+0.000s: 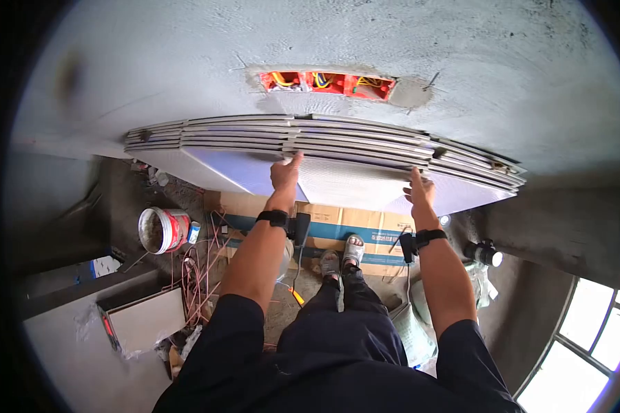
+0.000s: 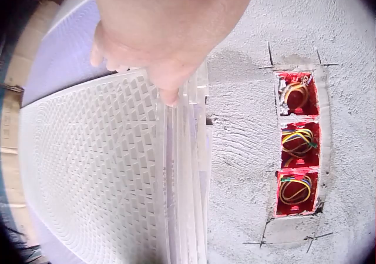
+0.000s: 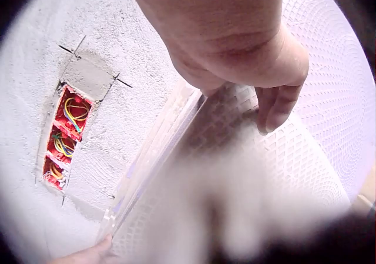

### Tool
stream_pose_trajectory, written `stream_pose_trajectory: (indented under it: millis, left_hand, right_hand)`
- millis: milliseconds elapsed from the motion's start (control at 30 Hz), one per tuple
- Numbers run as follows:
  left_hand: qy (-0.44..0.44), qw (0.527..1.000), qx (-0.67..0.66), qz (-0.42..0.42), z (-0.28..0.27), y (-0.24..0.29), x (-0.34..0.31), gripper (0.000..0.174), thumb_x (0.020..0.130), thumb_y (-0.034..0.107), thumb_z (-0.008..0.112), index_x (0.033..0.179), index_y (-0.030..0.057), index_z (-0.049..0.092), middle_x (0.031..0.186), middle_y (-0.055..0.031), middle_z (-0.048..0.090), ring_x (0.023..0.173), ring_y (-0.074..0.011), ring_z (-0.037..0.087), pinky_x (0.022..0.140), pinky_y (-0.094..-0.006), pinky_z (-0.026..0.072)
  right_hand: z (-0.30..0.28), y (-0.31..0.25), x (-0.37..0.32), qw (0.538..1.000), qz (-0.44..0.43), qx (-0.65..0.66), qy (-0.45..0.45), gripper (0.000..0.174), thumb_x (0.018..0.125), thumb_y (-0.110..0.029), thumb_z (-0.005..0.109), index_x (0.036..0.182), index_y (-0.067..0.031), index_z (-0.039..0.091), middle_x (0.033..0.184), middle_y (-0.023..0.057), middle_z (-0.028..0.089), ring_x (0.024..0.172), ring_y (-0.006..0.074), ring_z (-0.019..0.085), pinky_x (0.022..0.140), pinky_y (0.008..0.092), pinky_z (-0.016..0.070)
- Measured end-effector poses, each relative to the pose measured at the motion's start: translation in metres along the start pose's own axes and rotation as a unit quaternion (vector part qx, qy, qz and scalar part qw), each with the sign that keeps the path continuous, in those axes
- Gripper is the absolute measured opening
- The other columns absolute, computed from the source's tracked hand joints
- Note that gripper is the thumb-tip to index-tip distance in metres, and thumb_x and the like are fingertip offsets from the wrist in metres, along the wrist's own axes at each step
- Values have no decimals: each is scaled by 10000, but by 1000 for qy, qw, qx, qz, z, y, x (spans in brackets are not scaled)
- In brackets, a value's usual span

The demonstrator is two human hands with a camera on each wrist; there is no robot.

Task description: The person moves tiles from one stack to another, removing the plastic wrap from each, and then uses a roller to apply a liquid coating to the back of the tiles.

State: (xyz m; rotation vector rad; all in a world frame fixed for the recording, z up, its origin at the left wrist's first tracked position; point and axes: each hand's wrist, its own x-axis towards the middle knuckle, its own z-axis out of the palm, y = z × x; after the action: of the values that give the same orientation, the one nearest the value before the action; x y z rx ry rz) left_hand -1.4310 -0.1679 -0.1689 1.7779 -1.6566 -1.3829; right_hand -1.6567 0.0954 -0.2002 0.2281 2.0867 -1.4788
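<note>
Several large tiles [image 1: 235,131] lean upright in layers against a grey wall, their edges on top. The front tile [image 1: 351,180] shows a pale, grid-textured face [image 2: 94,158]. At its upper left corner, my left hand [image 1: 284,177] grips the top edge, with the thumb over the edge and the other fingers lower on the face side. Toward the upper right corner, my right hand [image 1: 419,191] holds the same edge, its bent fingers [image 3: 276,108] against the textured face. Purplish tile faces [image 1: 234,168] show on both sides.
Red electrical boxes [image 1: 335,85] with coiled wires are set in the wall above the tiles. Flattened cardboard [image 1: 324,230] lies under the feet. A bucket [image 1: 176,230] and tangled pinkish cables [image 1: 196,275] are at left, sacks [image 1: 415,334] at right.
</note>
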Motion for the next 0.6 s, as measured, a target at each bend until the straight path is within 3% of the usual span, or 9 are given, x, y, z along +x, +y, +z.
stream_pose_trajectory:
  millis: [333, 433, 467, 500, 533, 600]
  left_hand:
    - [39, 999, 10, -27, 7, -5, 6, 619, 729, 502, 801, 893, -84, 685, 856, -182, 700, 759, -280, 649, 708, -409, 494]
    - [4, 1000, 12, -8, 10, -23, 24, 611, 709, 507, 812, 853, -74, 691, 813, -178, 698, 735, -275, 647, 700, -415, 490]
    - [25, 999, -19, 4, 15, -30, 27, 590, 699, 508, 820, 800, -59, 691, 742, -138, 679, 676, -249, 614, 667, -414, 476]
    - [26, 999, -34, -11, 6, -1, -1, 588, 701, 510, 819, 771, -58, 682, 702, -97, 650, 632, -211, 558, 633, -404, 459]
    - [-27, 998, -15, -46, 3, -1, 4, 752, 708, 517, 820, 1059, -126, 650, 1027, -196, 676, 919, -266, 627, 819, -403, 482]
    - [-20, 1000, 1, -13, 1, 0, 2, 754, 728, 514, 807, 1072, -135, 640, 1032, -203, 675, 921, -266, 626, 814, -398, 484]
  right_hand:
    - [0, 2, 4, 1000, 5, -21, 18, 535, 856, -513, 675, 983, 4, 623, 843, 69, 623, 658, 196, 673, 525, 297, 513]
    - [-2, 0, 6, 999, 18, -31, 7, 541, 847, -498, 693, 989, 18, 613, 819, 76, 608, 606, 183, 642, 494, 297, 501]
    - [-2, 2, 5, 1000, 13, -19, 9, 552, 848, -490, 697, 1020, 26, 606, 831, 82, 612, 621, 185, 647, 503, 298, 505]
    - [-2, 4, 4, 1000, 8, -6, 13, 564, 849, -482, 700, 1052, 35, 600, 843, 87, 616, 636, 188, 652, 512, 298, 509]
    - [-2, 3, 1, 999, 10, -16, 28, 584, 851, -474, 701, 1095, 44, 588, 865, 95, 623, 660, 192, 659, 525, 300, 515]
    - [0, 0, -6, 999, 12, -24, 39, 623, 854, -460, 701, 1169, 60, 564, 912, 113, 637, 703, 199, 673, 551, 302, 525]
